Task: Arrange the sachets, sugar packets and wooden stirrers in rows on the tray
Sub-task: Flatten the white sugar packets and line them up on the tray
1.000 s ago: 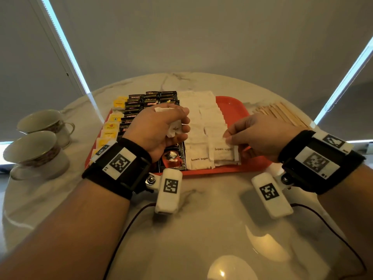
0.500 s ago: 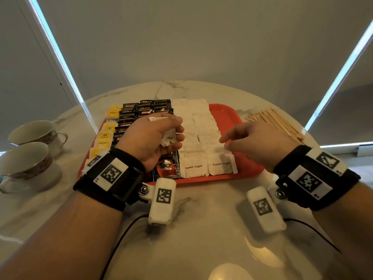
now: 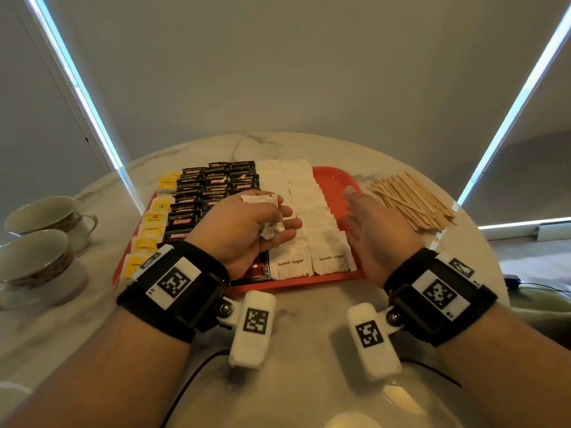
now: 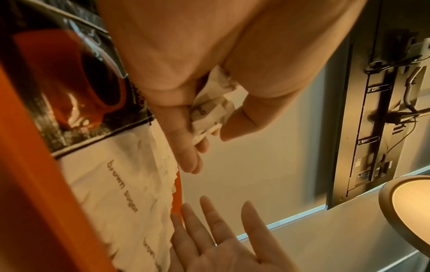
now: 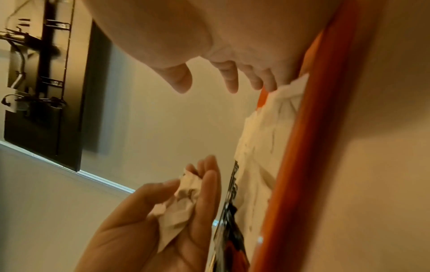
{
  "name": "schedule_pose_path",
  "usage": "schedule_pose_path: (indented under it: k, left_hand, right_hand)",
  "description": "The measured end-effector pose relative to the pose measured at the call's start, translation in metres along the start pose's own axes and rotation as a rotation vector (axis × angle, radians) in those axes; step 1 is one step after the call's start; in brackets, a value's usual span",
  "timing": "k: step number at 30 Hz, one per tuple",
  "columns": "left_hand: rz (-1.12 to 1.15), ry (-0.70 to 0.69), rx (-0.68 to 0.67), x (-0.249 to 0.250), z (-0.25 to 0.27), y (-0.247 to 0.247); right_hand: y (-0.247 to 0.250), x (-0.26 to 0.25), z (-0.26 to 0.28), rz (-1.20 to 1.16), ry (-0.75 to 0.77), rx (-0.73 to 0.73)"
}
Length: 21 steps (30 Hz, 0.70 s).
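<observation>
- Several white sugar packets are sitting bunched in the left hand, whose fingers are curling round them above the middle of the red tray; the left wrist view is showing the packets crumpled between thumb and fingers.
- Two rows of brown-sugar packets are lying overlapped down the tray, just beside three rows of black coffee sachets and a row of yellow sachets along the tray's left edge.
- Fingers of the right hand are lying straight and apart, holding nothing, over the bare right strip of the tray.
- Wooden stirrers are waiting in a loose heap on the marble table, off the tray to its right.
- Risk, as I judge it: the bunch is looking loosely gripped, so a packet could be slipping out onto the laid rows and knocking their overlap askew.
- Another risk: the bare strip is looking narrow, so the stirrers may be crowding the sugar row or rolling over the rim.
- Compared with a second ago, the right hand is no longer pinching down at the nearest brown-sugar packet; it is opening and swinging out towards the stirrers, while the left hand is keeping its bunch.
</observation>
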<state>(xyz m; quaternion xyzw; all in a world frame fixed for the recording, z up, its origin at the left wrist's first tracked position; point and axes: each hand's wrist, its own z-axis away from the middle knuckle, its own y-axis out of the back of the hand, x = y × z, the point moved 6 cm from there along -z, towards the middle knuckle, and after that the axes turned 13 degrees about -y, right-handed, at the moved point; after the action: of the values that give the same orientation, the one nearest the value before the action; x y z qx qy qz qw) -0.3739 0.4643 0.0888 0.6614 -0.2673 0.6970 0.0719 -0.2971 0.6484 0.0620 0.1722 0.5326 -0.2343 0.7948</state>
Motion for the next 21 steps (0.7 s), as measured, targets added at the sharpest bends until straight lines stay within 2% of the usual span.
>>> schedule_pose_path:
  k: [4,9,13,17,21]
  left_hand:
    - [-0.028,0.016,0.035,-0.003,0.001,-0.001]
    - [-0.04,0.052,0.044,-0.007,0.001,-0.002]
    - [0.067,0.046,0.11,-0.006,-0.004,0.003]
    - [0.163,0.047,0.158,-0.003,-0.01,0.013]
    - [0.273,0.051,0.156,0.002,-0.02,0.018]
  right_hand:
    - [-0.003,0.009,-0.007,0.019,-0.014,-0.019]
    - [-0.005,-0.002,-0.008,-0.135,-0.07,-0.07]
    - [-0.01,-0.013,-0.023,-0.16,-0.123,-0.09]
    - [-0.018,-0.016,-0.027,-0.144,-0.155,-0.182]
    - [-0.012,-0.029,-0.046,-0.149,-0.135,-0.141]
